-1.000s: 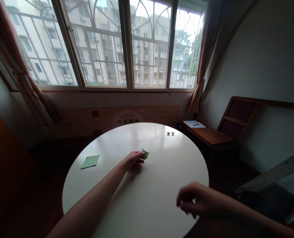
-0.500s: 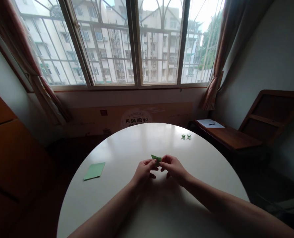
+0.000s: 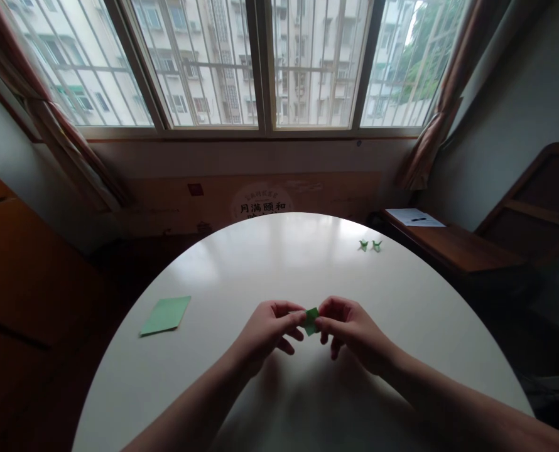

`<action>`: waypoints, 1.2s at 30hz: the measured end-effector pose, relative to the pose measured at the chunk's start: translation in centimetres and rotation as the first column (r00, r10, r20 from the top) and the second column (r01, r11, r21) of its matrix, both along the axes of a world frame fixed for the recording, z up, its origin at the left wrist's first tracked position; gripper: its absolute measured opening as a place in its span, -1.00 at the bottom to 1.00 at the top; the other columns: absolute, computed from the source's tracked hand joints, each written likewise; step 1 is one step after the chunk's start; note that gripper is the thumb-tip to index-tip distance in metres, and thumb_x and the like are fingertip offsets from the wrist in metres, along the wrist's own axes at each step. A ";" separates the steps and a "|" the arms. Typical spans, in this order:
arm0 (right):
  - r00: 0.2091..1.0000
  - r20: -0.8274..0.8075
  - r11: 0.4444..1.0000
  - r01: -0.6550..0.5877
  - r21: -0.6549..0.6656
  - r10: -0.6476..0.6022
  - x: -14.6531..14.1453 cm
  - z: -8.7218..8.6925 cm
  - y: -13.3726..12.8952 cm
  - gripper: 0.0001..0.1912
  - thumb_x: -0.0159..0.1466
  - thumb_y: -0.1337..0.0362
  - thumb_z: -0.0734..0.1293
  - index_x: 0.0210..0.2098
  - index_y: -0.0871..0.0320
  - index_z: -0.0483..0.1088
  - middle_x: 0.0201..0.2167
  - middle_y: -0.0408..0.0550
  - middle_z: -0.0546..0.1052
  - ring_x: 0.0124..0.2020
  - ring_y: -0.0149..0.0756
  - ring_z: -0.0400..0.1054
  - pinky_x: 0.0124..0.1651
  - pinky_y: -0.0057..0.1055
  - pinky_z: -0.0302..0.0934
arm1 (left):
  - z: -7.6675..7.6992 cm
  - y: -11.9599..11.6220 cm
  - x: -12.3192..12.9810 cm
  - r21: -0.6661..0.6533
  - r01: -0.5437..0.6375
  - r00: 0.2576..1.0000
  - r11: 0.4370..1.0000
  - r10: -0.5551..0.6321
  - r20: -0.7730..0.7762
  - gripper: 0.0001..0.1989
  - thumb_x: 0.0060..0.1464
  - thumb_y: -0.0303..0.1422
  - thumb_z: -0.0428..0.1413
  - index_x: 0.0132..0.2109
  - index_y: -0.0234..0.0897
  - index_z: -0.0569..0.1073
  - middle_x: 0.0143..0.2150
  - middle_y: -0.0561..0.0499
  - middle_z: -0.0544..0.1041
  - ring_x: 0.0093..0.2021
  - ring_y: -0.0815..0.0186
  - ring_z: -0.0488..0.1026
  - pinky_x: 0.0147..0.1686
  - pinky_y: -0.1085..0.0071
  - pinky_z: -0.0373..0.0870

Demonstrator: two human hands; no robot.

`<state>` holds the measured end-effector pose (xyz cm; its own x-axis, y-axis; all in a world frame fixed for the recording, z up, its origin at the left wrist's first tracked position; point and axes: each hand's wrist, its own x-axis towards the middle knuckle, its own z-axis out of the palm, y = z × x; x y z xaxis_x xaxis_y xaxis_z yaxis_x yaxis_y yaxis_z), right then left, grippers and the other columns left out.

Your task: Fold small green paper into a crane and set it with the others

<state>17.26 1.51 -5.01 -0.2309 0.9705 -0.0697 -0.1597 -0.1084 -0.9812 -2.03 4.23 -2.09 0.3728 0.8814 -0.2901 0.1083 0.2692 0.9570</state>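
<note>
A small folded green paper (image 3: 311,321) is held up above the white table between my two hands. My left hand (image 3: 274,326) pinches its left edge between thumb and forefinger, the other fingers loosely curled below. On the opposite side, my right hand (image 3: 348,323) grips the paper's right edge with thumb and forefinger. Parts of the paper are hidden behind the fingertips. To the left lies a stack of light green square paper (image 3: 165,315). Two small folded green paper figures, one on the left (image 3: 363,245) and one on the right (image 3: 377,246), stand at the far right.
The round white table (image 3: 279,263) has its curved edge towards a low wall and a barred window (image 3: 260,69). Right of it is a brown wooden bench (image 3: 468,248) bearing a white sheet (image 3: 414,218) with a pen (image 3: 419,219). An orange-brown cabinet (image 3: 20,270) stands at left.
The view has tipped downward and come closer to the table. Between my fingers the folded paper has turned, from a pointed triangular outline to a squarer one. Both hands still hold it.
</note>
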 end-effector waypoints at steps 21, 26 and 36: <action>0.978 0.180 0.826 -0.011 0.564 -0.110 0.6 -0.2 -1.2 -0.92 0.26 0.36 0.44 -0.25 0.10 0.61 -0.40 -0.04 0.60 -0.49 -0.32 0.53 -0.52 -0.45 0.42 | 0.8 -1.2 0.5 -0.130 0.085 0.994 0.988 -0.075 0.079 -0.70 -0.13 -0.15 0.27 -0.40 -0.34 0.60 -0.38 -0.14 0.61 -0.62 0.33 0.43 -0.73 0.48 0.32; 0.975 0.167 0.769 0.003 0.639 -0.143 0.6 0.4 -1.5 -0.81 0.25 0.47 0.44 -0.22 0.07 0.62 -0.40 -0.05 0.61 -0.47 -0.34 0.52 -0.50 -0.48 0.41 | 1.5 -1.6 0.3 -0.054 0.119 0.992 0.991 -0.116 0.054 -0.72 -0.08 -0.17 0.27 -0.38 -0.34 0.62 -0.41 -0.12 0.60 -0.60 0.31 0.46 -0.72 0.48 0.34; 0.971 0.170 0.698 -0.005 0.716 -0.167 0.4 0.9 -1.8 -0.72 0.21 0.55 0.43 -0.20 0.08 0.62 -0.40 -0.06 0.62 -0.44 -0.35 0.52 -0.43 -0.46 0.40 | 2.9 -2.4 0.0 0.020 0.175 0.984 0.984 -0.175 0.006 -0.82 0.04 -0.32 0.26 -0.31 -0.39 0.63 -0.47 -0.01 0.56 -0.55 0.38 0.47 -0.64 0.57 0.41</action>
<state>17.63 -0.24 -4.12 -0.2129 0.7649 0.6080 0.0795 0.6338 -0.7694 -1.98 1.87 0.77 0.5243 0.8075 -0.2702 0.1444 0.2284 0.9628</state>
